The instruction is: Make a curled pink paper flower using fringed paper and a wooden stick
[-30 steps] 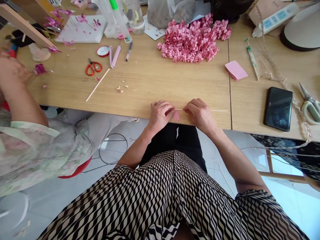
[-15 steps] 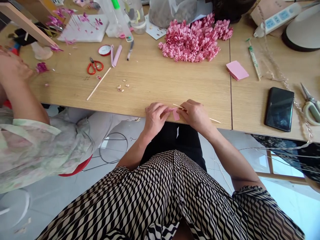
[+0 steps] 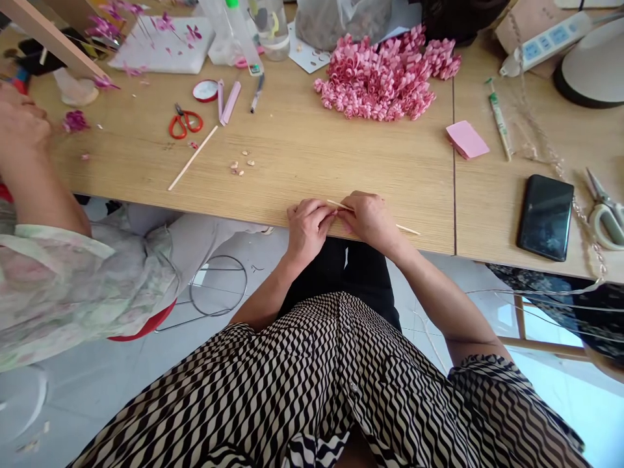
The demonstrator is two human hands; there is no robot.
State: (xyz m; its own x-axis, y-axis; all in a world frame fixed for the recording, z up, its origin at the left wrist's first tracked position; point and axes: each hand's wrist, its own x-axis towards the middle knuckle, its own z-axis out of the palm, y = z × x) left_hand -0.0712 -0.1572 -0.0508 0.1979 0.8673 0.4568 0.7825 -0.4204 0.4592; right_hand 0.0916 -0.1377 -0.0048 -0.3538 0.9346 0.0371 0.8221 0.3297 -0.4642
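My left hand (image 3: 308, 227) and my right hand (image 3: 371, 220) meet at the near edge of the wooden table (image 3: 302, 162). Both are closed in a pinch. My right hand grips a thin wooden stick (image 3: 407, 229) that runs slanted between the two hands, its tip showing above my left fingers. A small pink paper strip (image 3: 344, 226) is pinched between the fingers of both hands, mostly hidden.
A heap of curled pink paper pieces (image 3: 385, 75) lies at the back, a pink paper stack (image 3: 467, 139) and a black phone (image 3: 545, 217) at right. Red scissors (image 3: 184, 121), another stick (image 3: 192, 158) and scraps lie left. Another person's arm (image 3: 29, 169) works at far left.
The stick went from lying level between my hands to slanted. My hands drew closer together and the pink strip, hanging visible before, is now nearly hidden between my fingers.
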